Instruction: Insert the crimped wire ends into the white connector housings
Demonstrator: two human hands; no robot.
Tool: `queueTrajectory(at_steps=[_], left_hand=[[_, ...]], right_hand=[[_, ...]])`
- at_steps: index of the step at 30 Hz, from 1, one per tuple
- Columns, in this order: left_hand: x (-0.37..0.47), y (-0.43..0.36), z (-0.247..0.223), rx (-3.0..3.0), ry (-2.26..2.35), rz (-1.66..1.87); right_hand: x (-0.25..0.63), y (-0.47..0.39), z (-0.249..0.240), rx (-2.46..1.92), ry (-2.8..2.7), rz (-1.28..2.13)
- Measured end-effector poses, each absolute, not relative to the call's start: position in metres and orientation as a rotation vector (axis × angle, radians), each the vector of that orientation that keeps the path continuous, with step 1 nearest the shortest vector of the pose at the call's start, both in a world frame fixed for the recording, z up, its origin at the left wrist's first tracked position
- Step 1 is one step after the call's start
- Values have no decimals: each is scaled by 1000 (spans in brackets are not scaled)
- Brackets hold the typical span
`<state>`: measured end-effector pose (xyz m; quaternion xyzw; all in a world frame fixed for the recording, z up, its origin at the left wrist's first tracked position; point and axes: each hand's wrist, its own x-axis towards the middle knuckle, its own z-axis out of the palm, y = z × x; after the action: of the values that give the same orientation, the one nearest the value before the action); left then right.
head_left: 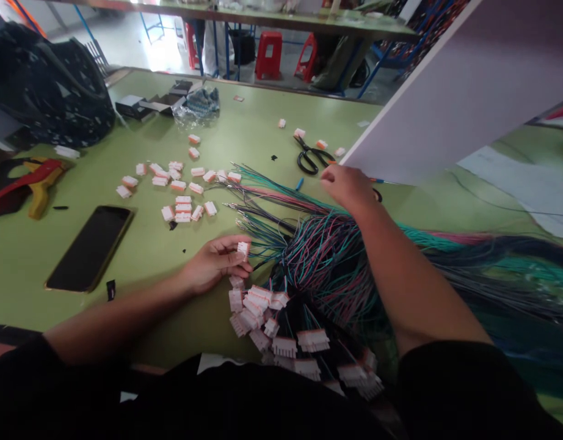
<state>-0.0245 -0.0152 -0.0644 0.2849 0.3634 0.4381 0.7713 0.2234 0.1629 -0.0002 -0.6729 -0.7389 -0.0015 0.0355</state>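
A small white connector (243, 249) is pinched between the thumb and fingers of my left hand (220, 264), just left of a big bundle of green, pink and dark wires (325, 250). My right hand (348, 186) is above the bundle, beside black scissors (308, 160), with its fingers curled; a thin orange-tipped tool (383, 181) passes behind or through it, and I cannot make out the grip. Many white-and-orange connectors (258, 299) on wires hang at the near edge. Loose connectors (183, 208) lie on the green table (258, 128) to the left.
A phone (90, 249) and a red-and-yellow tool (32, 180) lie at the left, with a dark bag (50, 85) behind. Small black boxes (135, 107) sit near the far edge. A white panel (446, 91) slants across the right. Red stools (268, 55) stand beyond.
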Motion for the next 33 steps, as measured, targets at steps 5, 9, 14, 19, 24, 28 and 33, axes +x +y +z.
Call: queueTrajectory(at_steps=[5,9,14,19,24,28,33], left_hand=[[-25,-15,-64,595,795,955],[-25,-13,-63,589,790,958],[-26,-11,-62,574,764,957],[-28,-11,-60,563,751,953],[-29,-9,-61,574,745,940],[-30,-9,-62,590,734,937],[-30,-10,-60,587,727,936]], right_hand=[[206,148,-2,-2007,-2546,22],[210,150,-6,-2055,-2387,-42],[213,150,-15,-1995,-2484,5],[219,148,-14,-1889,-1983,383],[224,148,-13,-1637,-1517,871],[204,141,-9,-1505,-1722,730],[156,101,14,-1139,-2083,764]])
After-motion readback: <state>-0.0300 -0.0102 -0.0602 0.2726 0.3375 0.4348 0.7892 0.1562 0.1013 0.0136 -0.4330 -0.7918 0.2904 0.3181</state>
